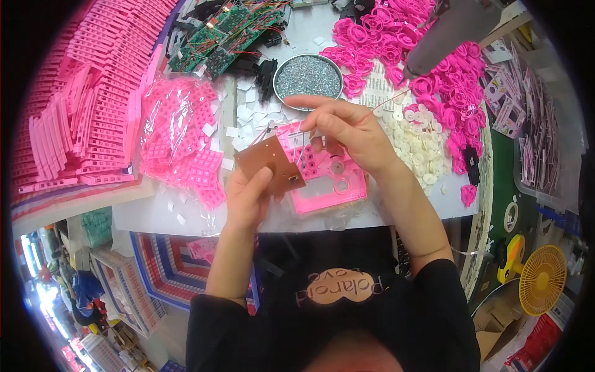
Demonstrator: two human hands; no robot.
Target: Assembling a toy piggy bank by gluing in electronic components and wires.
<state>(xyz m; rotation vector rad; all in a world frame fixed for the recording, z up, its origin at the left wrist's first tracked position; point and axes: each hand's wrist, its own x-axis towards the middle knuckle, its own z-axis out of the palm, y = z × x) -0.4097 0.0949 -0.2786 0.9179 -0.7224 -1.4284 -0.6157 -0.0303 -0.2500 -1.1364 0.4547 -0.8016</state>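
Note:
My left hand (246,197) grips a brown circuit board (263,160), with the thumb across its face. Over the board's right edge, my right hand (353,131) is closed in a pinch on thin wires (300,149). A red wire also trails from that hand toward the upper right. Beneath both hands a pink plastic housing (307,203) lies on the table, with a window opening and round fittings. Pink keypad pieces (308,162) sit inside it. The board and my fingers hide part of the housing.
A round tin of small screws (308,75) stands beyond my hands. Green circuit boards (226,43) lie at the far left, a bag of pink keypads (176,127) nearer. Pink rings (455,77) and white discs (418,146) lie rightward, under a grey hanging tool (449,37).

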